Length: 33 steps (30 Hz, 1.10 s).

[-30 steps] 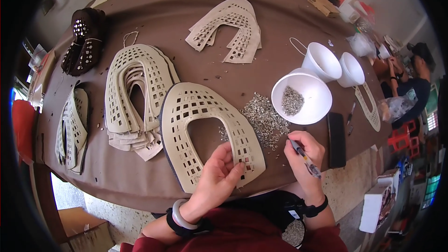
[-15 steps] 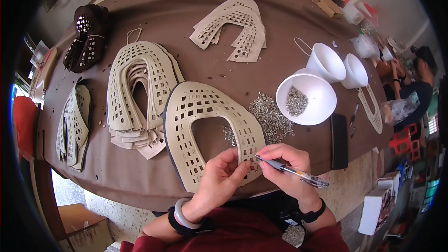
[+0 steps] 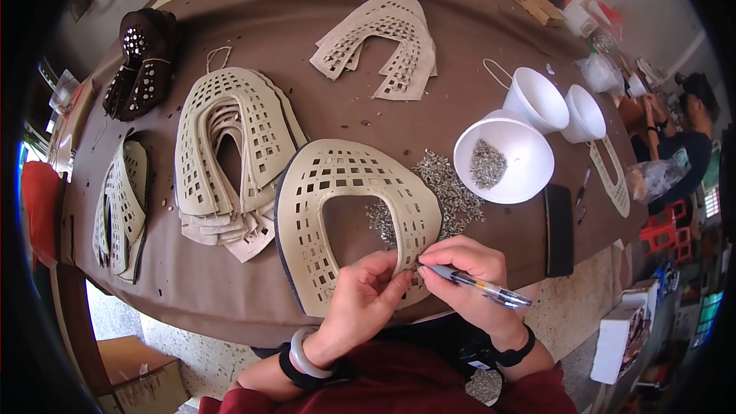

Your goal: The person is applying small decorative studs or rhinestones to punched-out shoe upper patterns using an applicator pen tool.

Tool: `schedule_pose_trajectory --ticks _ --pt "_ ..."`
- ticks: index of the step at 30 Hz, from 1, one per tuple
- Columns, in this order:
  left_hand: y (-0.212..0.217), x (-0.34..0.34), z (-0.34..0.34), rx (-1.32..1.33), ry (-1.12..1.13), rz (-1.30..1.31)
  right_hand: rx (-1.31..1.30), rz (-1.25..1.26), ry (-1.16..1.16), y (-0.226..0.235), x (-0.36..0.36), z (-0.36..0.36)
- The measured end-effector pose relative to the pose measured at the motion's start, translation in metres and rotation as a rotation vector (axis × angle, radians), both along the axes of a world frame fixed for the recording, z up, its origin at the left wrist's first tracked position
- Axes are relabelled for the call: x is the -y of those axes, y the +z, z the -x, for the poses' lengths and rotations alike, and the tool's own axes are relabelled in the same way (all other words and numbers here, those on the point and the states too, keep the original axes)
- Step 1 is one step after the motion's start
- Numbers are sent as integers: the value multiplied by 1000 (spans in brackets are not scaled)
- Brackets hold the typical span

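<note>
Between finger and thumb, my left hand (image 3: 360, 291) pinches the inner edge of a beige U-shaped piece with rows of square holes (image 3: 305, 207), which looks like a leather shoe upper. A clear-barrelled pen (image 3: 487, 290) is gripped in my right hand (image 3: 468, 272), its tip end down at the holes beside my left fingertips. What lies right under the tip is too small to make out. Loose silvery metal bits (image 3: 452, 211) lie heaped behind the piece's right side and show through its opening.
A white bowl (image 3: 529, 172) holds more metal bits, with two white cups (image 3: 540, 100) behind it. A black phone-like slab (image 3: 559, 230) lies at the right. Stacked beige uppers (image 3: 264, 138) sit left, others (image 3: 414, 38) farther back. Another person (image 3: 686, 146) sits far right.
The perforated piece has swung slightly, its far end shifting right and nearer me. The pen's back end has moved a little left and down; both hands keep their grips.
</note>
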<state>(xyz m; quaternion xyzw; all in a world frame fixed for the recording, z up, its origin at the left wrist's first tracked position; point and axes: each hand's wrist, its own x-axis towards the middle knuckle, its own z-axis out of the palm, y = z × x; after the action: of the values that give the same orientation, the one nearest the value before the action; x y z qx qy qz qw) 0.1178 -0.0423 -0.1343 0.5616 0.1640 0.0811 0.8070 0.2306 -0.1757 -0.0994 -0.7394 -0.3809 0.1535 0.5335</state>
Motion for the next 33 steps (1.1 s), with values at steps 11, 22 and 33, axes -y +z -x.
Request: schedule_pose_trajectory --ticks 11,22,33 --pt "8 -3 -3 53 66 113 297 -123 56 7 17 -1" --pt "8 -2 -3 64 101 135 7 -28 -324 -28 42 -46" --pt "9 -1 -4 56 88 195 269 -29 -262 -25 22 -41"
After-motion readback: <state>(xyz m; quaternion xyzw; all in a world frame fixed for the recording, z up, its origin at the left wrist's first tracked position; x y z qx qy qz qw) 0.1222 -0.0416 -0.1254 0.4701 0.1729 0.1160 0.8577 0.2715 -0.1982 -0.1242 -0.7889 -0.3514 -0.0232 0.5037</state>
